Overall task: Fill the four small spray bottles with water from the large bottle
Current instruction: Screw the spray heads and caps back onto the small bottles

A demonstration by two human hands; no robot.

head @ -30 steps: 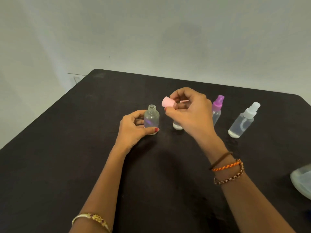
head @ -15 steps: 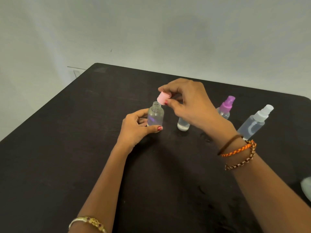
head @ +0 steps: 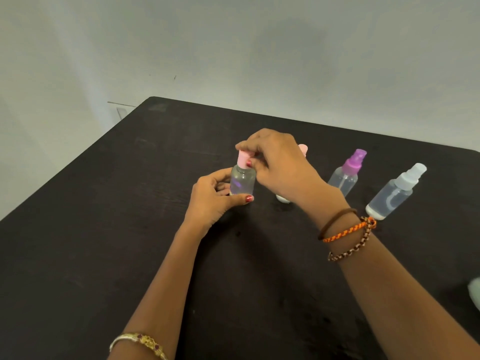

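Both hands meet over the dark tabletop (head: 130,255): the left hand (head: 211,197) curls around a small clear bottle (head: 242,181), while the right hand (head: 279,167) pinches the pink cap (head: 243,159) on its neck. Behind the right hand hides another bottle (head: 283,198); farther right stand purple-topped (head: 346,172) and white-topped (head: 394,194) spray bottles.

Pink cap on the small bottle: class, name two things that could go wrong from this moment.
1. The right hand pinches the pink cap at an angle on the small bottle; it might seat crooked and leak.
2. The right forearm passes close over the bottle behind the hand and near the purple-topped bottle; drawing back could knock one over.
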